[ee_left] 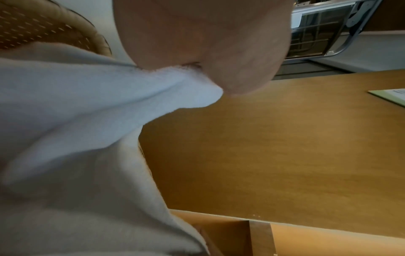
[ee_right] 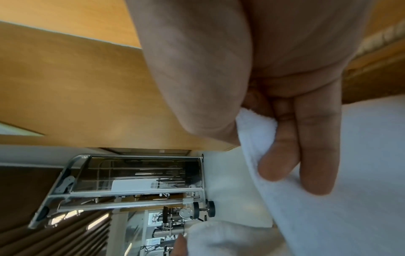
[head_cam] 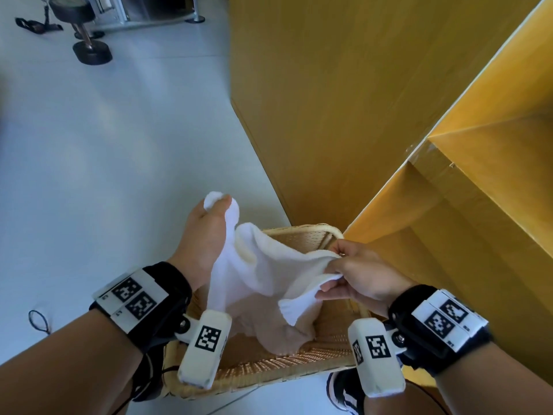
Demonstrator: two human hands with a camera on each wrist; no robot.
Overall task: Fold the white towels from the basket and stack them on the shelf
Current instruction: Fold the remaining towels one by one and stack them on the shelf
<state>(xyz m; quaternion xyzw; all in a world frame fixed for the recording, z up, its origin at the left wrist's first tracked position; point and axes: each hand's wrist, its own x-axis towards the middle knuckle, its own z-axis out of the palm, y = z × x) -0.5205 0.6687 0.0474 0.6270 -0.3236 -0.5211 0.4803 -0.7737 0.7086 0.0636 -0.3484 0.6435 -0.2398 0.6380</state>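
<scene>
A white towel (head_cam: 263, 274) hangs between both hands above the woven basket (head_cam: 305, 235) on the floor. My left hand (head_cam: 206, 232) pinches one corner of the towel, raised at the far left; the pinch shows close up in the left wrist view, with the towel (ee_left: 87, 107) running down from the left hand (ee_left: 219, 72). My right hand (head_cam: 356, 274) grips the towel's other edge at the right, with thumb and fingers (ee_right: 280, 155) clamped on the cloth (ee_right: 328, 199). More pale cloth (head_cam: 284, 333) lies in the basket below.
A tall wooden shelf unit (head_cam: 359, 100) stands just beyond and right of the basket, with open compartments (head_cam: 493, 205) at right. A dumbbell (head_cam: 89, 46) and a metal frame (head_cam: 149, 13) lie on the grey floor far left. My shoe (head_cam: 344, 390) is by the basket's near edge.
</scene>
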